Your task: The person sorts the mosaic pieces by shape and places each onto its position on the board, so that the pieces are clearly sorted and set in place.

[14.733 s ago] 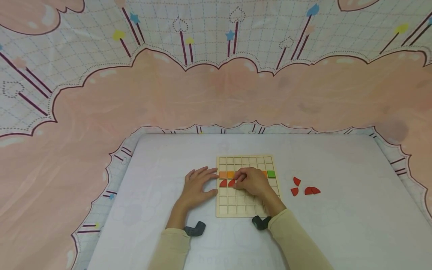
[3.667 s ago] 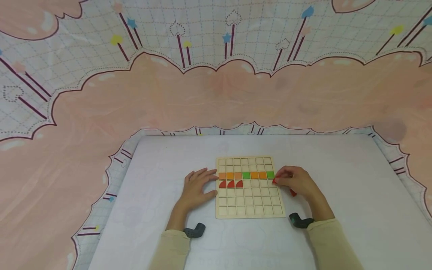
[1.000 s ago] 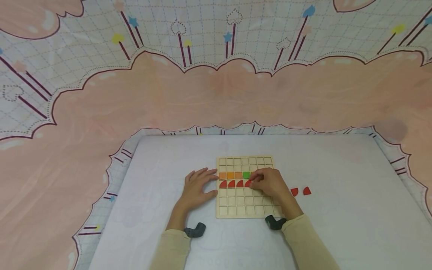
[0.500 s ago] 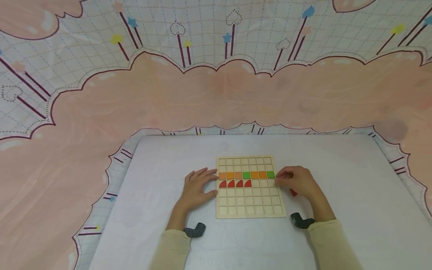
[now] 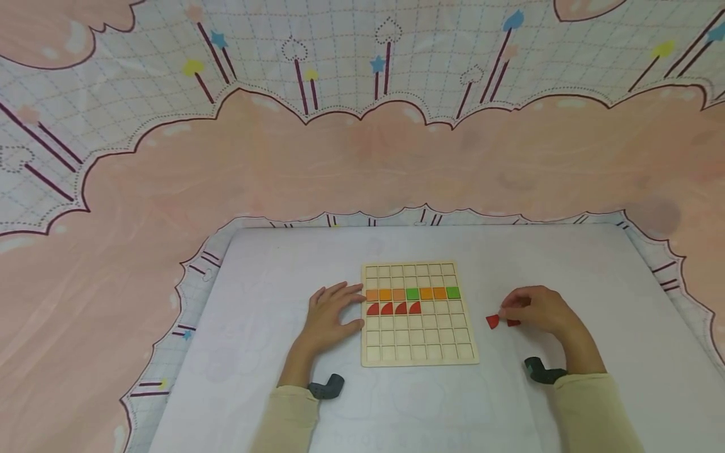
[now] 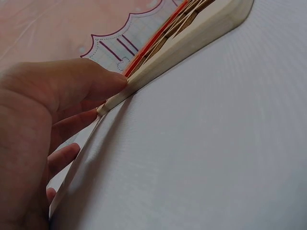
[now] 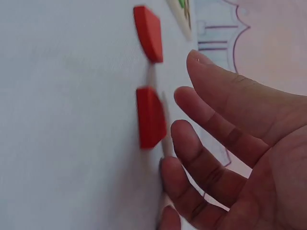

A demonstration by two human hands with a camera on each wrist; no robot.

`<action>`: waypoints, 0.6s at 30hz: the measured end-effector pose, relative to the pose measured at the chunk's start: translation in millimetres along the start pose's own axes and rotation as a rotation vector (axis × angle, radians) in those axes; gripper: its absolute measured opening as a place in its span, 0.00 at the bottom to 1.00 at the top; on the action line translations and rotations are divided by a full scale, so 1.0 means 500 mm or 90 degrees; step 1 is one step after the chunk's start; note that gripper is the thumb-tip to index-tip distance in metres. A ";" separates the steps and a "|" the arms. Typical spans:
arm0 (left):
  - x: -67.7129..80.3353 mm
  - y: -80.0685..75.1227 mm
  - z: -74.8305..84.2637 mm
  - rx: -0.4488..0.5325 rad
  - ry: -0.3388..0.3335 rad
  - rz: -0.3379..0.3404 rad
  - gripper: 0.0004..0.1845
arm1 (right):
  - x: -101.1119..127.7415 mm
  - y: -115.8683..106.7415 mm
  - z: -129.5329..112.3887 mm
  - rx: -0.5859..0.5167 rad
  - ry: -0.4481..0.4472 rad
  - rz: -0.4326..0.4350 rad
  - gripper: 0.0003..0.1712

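Observation:
A square wooden grid board (image 5: pixel 420 352) lies on the white table. Orange and green square tiles (image 5: pixel 412 294) fill one of its rows, and below them several red quarter-circle pieces (image 5: pixel 387 309) stand side by side from the left. My left hand (image 5: pixel 331 314) rests at the board's left edge with fingers spread, the thumb (image 6: pixel 108 82) touching the rim. To the right of the board, my right hand (image 5: pixel 540 309) hovers over two loose red quarter-circle pieces, one at the left (image 5: pixel 493 322) and one partly under the fingers (image 5: pixel 513 323). Its fingers are loosely bent, thumb apart, with nothing held.
A dark device (image 5: pixel 327 386) is worn at the left wrist, and a similar device (image 5: pixel 544 371) at the right. The white tabletop (image 5: pixel 272 258) extends around the board. Behind its far edge hangs a pink patterned cloth (image 5: pixel 362 163).
Since the earliest frame, more red pieces have been set in the row, and fewer lie loose. My right hand has moved off the board to the right; the left has stayed.

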State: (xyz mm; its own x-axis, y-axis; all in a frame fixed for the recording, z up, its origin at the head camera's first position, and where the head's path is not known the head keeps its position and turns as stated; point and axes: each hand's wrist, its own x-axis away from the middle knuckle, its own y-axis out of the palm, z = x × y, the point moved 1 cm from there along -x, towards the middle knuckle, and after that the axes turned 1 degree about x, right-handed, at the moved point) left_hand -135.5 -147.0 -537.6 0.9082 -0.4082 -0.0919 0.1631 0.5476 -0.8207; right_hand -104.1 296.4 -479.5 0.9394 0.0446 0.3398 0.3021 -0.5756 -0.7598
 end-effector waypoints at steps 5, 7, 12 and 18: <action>0.000 0.001 -0.001 0.002 0.004 0.003 0.24 | -0.001 -0.004 0.028 0.011 0.016 0.007 0.20; 0.000 0.002 -0.001 0.000 0.006 0.004 0.24 | -0.001 -0.005 0.036 0.012 0.014 0.008 0.20; 0.000 0.002 -0.001 0.001 0.010 0.011 0.24 | 0.000 -0.010 0.044 0.014 -0.003 0.005 0.21; 0.001 0.001 0.000 0.005 0.010 0.015 0.24 | 0.001 -0.011 0.047 0.008 -0.004 0.001 0.21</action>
State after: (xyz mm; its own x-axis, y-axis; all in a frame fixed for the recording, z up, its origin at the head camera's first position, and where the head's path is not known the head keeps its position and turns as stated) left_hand -135.0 -146.9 -538.2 0.9059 -0.4061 -0.1201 0.1444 0.5627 -0.8139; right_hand -101.6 318.7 -488.3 0.9406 0.0485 0.3359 0.3031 -0.5656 -0.7670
